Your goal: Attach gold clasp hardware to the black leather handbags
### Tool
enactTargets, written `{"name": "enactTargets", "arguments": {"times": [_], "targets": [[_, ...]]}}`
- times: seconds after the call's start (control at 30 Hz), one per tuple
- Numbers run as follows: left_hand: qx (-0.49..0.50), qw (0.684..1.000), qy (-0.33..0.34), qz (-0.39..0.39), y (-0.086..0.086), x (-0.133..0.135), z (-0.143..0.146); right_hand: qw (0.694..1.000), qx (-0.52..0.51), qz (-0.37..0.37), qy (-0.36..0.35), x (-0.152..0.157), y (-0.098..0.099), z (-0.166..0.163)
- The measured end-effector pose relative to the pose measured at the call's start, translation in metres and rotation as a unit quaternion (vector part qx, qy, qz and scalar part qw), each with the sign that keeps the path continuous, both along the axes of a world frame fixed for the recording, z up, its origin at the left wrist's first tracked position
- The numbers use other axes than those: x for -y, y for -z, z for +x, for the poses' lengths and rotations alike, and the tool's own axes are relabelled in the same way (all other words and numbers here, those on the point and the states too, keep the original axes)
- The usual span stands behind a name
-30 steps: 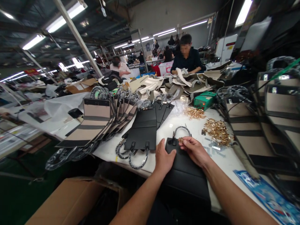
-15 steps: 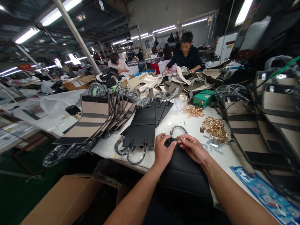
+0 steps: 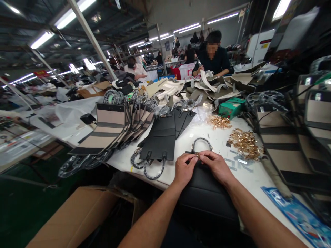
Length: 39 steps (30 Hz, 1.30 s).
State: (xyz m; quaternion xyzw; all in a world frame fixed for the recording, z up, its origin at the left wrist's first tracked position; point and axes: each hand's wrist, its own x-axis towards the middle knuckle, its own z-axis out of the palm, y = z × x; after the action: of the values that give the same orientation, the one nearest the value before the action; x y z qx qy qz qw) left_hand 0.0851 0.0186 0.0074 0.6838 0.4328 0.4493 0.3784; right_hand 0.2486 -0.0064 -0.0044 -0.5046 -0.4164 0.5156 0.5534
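A black bag panel [image 3: 207, 196] lies over the table's front edge, with its plastic-wrapped handle [image 3: 203, 139] arching up at the far end. At the panel's upper edge, a small gold metal fitting [image 3: 198, 155] sits between my fingertips. My left hand [image 3: 185, 168] pinches it from the left, thumb and fingers together. From the other side my right hand [image 3: 216, 168] also has its thumb and fingers closed on the fitting. Its exact shape is partly hidden by my fingers.
Piles of gold fittings [image 3: 243, 143] lie beyond my right hand, near a green box [image 3: 231, 108]. Black panels with handles [image 3: 160, 141] lie to the left. Stacked beige-lined panels [image 3: 276, 148] stand at the right. A cardboard box [image 3: 74, 217] is below left. A person [image 3: 217, 62] works opposite.
My right-hand fingers have come closer to the left ones, and both hands now meet at the gold fitting. The view has shifted slightly left. The person opposite has raised a hand holding something.
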Motion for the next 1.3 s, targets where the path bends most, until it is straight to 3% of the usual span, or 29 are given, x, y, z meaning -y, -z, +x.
{"name": "enactTargets", "arguments": {"times": [0.37,0.77,1.3], "targets": [[-0.02,0.999,-0.003,-0.04,-0.007,0.001,-0.001,0.999,0.033,0.005,-0.012,0.004,-0.013,-0.003],[-0.056,0.998,-0.027,0.006,0.0,0.003,0.0,0.998,0.053,-0.008,-0.024,-0.001,-0.008,-0.009],[-0.031,0.998,0.028,-0.049,-0.003,-0.004,-0.006,0.991,0.09,0.045,-0.09,0.001,-0.014,-0.001]]}}
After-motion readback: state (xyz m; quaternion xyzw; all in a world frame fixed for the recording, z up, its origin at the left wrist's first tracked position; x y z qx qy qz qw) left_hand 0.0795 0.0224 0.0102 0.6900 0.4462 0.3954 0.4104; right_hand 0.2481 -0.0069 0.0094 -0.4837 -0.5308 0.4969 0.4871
